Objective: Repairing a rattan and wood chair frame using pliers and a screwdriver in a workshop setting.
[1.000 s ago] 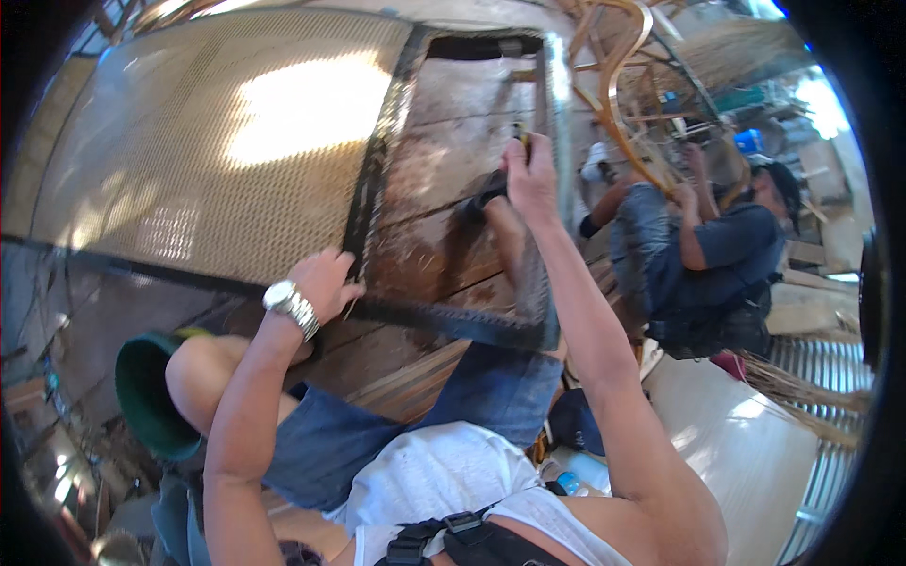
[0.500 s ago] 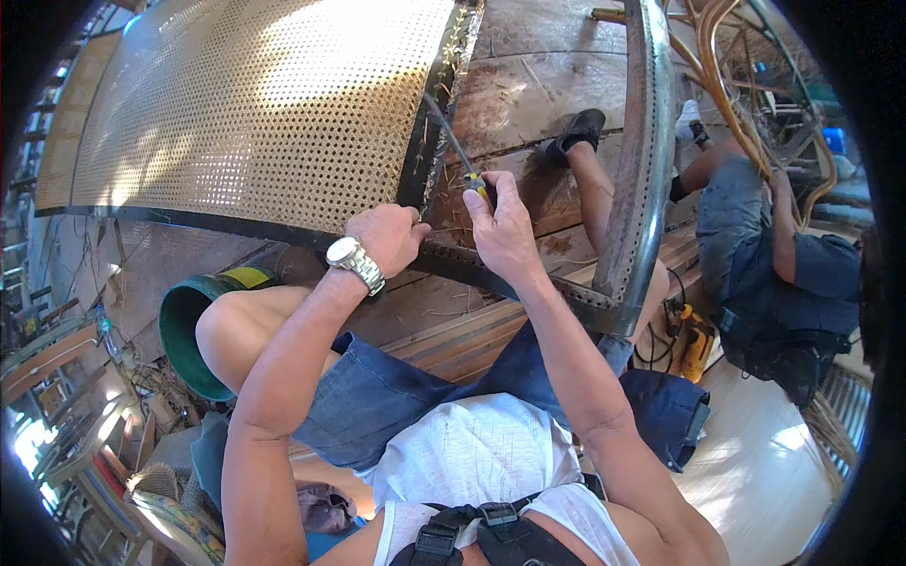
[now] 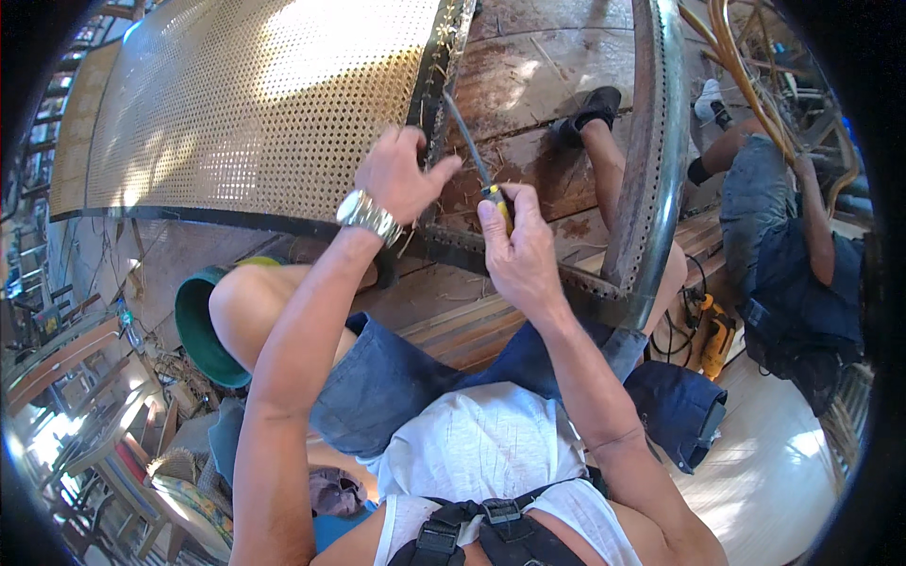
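Note:
My right hand (image 3: 524, 245) is wrapped round the yellow and black handle of a screwdriver (image 3: 470, 143). The long metal shaft points up and away, its tip beside the dark frame edge. My left hand (image 3: 401, 174), with a wristwatch on the wrist, hovers over the near corner of a woven cane panel (image 3: 245, 123). Its thumb stands apart from the fingers, and I see nothing held. Frayed cane ends stick out along the panel's dark wooden edge (image 3: 429, 85). A dark frame (image 3: 651, 151) with a row of small holes rests across my legs.
A green bucket (image 3: 203, 330) stands by my left knee. Another person (image 3: 783, 245) sits at the right, one hand at bent rattan poles (image 3: 755, 80). An orange power tool (image 3: 717, 341) with a black cord lies near my right knee. Chair parts crowd the left.
My left hand has lifted off the panel's corner and moved a little farther away, its fingers spreading. My right hand has shifted slightly right and nearer with the screwdriver.

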Tool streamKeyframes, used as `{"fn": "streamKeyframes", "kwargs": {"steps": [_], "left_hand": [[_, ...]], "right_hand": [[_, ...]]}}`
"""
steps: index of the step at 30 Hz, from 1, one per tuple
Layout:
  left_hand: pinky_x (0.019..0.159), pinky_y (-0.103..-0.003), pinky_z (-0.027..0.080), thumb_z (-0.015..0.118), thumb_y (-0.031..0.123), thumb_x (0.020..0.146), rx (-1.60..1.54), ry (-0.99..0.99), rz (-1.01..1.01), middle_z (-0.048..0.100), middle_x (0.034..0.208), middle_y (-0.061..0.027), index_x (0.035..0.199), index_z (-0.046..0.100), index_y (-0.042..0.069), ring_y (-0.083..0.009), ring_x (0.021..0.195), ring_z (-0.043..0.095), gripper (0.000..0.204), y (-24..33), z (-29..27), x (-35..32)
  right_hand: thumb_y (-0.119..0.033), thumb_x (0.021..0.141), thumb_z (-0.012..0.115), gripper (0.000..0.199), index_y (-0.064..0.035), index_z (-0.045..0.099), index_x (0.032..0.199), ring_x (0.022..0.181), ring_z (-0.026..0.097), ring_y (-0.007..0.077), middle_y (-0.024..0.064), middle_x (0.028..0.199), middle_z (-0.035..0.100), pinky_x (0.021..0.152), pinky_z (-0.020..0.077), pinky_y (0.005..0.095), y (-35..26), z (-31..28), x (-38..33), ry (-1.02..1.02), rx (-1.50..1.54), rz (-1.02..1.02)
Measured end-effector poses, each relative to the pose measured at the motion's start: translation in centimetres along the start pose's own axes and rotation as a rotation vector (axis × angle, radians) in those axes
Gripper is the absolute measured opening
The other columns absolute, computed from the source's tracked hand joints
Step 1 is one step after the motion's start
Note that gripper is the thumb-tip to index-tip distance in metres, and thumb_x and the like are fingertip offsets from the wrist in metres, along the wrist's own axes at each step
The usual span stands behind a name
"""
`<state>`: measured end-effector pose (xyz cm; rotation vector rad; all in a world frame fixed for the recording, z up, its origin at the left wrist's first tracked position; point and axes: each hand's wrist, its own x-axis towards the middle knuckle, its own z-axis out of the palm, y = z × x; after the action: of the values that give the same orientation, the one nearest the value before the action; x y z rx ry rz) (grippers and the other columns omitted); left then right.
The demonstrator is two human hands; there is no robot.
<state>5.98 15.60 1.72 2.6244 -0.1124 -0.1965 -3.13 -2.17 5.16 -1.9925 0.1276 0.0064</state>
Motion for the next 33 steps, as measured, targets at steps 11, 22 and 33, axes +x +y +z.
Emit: {"fn": "streamKeyframes", "kwargs": {"steps": [11,22,33], "left_hand": [[0.079,-0.039,0.056,0.069,0.043,0.09,0.031,0.08,-0.068,0.077,0.088,-0.0093,0.097,0.077,0.009,-0.0279,0.082,0.074,0.036,-2.4,2.0,5.0],[0.071,-0.035,0.055,0.075,0.038,0.089,0.02,-0.119,-0.141,0.075,0.085,-0.0119,0.094,0.076,0.008,-0.0216,0.078,0.072,0.031,-2.5,1.7,-3.5],[0.065,-0.034,0.052,0.082,0.028,0.084,-0.015,-0.127,0.027,0.07,0.077,-0.0087,0.091,0.075,0.003,-0.0191,0.069,0.066,0.027,-3.3,0.7,-5.6]], "right_hand": [[-0.016,0.1,0.065,0.025,-0.002,0.057,0.12,0.074,0.063,0.0228,0.0129,0.088,0.061,0.069,0.051,0.033,-1.6,-9.6,-2.1,0.045,-0.183,-0.166],[-0.017,0.1,0.067,0.029,-0.0014,0.058,0.123,0.08,0.064,0.0192,0.0119,0.093,0.065,0.074,0.0527,0.0303,0.9,-11.6,-2.5,0.042,-0.247,-0.264],[-0.018,0.1,0.066,0.029,-0.0026,0.058,0.123,0.08,0.065,0.0192,0.0108,0.094,0.066,0.074,0.0529,0.0294,1.1,-11.1,-2.3,0.071,-0.266,-0.276]]}}
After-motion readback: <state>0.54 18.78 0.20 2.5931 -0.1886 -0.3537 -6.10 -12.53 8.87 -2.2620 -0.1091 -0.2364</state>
